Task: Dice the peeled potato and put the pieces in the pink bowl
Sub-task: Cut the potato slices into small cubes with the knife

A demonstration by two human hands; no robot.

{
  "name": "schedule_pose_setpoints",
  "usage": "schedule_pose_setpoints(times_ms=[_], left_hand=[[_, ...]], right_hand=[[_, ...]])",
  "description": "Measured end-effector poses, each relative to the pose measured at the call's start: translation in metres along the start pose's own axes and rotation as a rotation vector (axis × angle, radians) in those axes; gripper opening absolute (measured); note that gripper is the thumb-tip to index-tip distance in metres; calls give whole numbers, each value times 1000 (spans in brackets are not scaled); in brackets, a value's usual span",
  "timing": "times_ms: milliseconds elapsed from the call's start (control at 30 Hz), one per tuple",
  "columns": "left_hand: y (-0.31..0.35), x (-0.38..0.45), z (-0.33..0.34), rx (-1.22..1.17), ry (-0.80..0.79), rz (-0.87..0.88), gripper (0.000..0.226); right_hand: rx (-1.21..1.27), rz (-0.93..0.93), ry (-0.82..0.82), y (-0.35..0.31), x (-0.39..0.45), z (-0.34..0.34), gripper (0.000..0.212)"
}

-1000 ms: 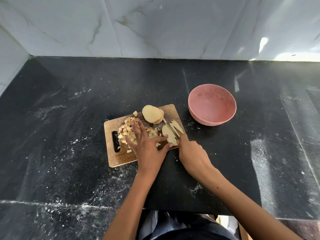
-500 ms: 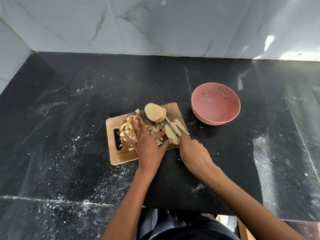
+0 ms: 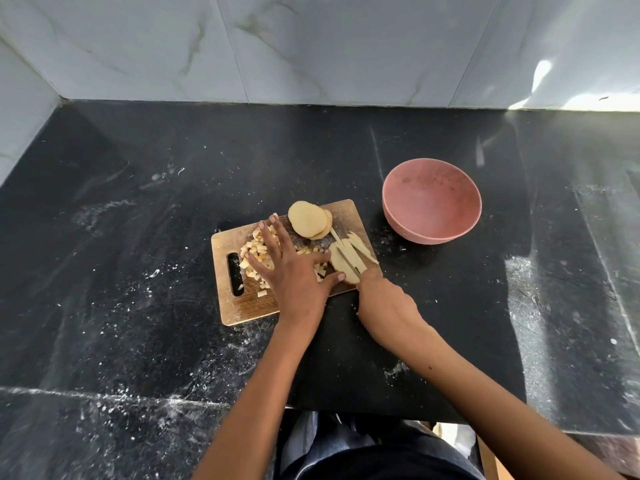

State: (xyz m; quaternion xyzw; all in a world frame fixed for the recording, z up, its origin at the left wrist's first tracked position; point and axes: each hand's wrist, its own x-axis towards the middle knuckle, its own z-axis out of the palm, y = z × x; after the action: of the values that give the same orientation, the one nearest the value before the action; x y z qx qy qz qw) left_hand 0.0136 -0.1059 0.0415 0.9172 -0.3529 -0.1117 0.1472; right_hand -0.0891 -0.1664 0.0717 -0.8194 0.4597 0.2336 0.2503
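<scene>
A small wooden cutting board (image 3: 242, 308) lies on the black counter. On it are a heap of diced potato (image 3: 254, 252), two stacked round potato slices (image 3: 308, 220), and a slice being cut into strips (image 3: 348, 259). My left hand (image 3: 292, 271) lies flat with fingers spread over the dice, its thumb and forefinger touching the cut slice. My right hand (image 3: 382, 299) grips a knife handle; the thin blade (image 3: 341, 242) runs across the strips. The pink bowl (image 3: 432, 200) stands right of the board, with no potato visible inside.
The black stone counter (image 3: 138, 237) carries white specks and smears. A marble wall (image 3: 311, 46) rises behind and at the left. The counter's front edge (image 3: 346, 412) is close to my body.
The camera has shifted slightly. The knife has moved a little through the slice and more strips lie to its right. My left hand stays on the board.
</scene>
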Motion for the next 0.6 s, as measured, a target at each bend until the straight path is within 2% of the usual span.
schedule_pose_setpoints(times_ms=[67, 300, 600], left_hand=[[1, 1, 0, 8, -7, -1, 37], [-1, 2, 2, 5, -5, 4, 36], [-6, 3, 4, -57, -12, -14, 36]], right_hand=[[-19, -8, -31, 10, -11, 4, 47], [8, -33, -59, 37, -38, 17, 7], [97, -87, -68, 46, -39, -11, 22]])
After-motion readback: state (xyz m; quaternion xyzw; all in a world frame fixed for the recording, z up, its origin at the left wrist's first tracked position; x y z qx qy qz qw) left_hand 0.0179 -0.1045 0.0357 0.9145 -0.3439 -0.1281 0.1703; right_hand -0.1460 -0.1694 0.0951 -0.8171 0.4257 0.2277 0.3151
